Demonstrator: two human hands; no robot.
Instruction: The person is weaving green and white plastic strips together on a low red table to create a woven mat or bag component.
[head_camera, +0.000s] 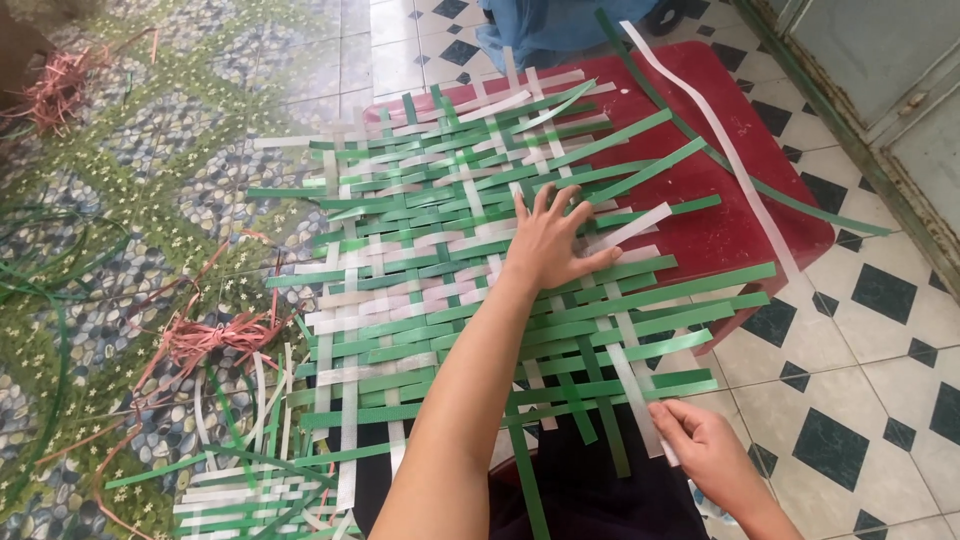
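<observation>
A flat mat woven of green and white plastic strips lies over a red plastic stool and my lap. My left hand presses flat on the middle of the weave, fingers spread. At the lower right, my right hand pinches the near end of a white strip that runs up through the green strips. Loose ends of strips stick out all around the mat's edges.
A long white strip and a long green strip trail off the stool to the right. Pink raffia bundles and loose strips lie on the pebble-patterned floor at left. Tiled floor and a metal door at right.
</observation>
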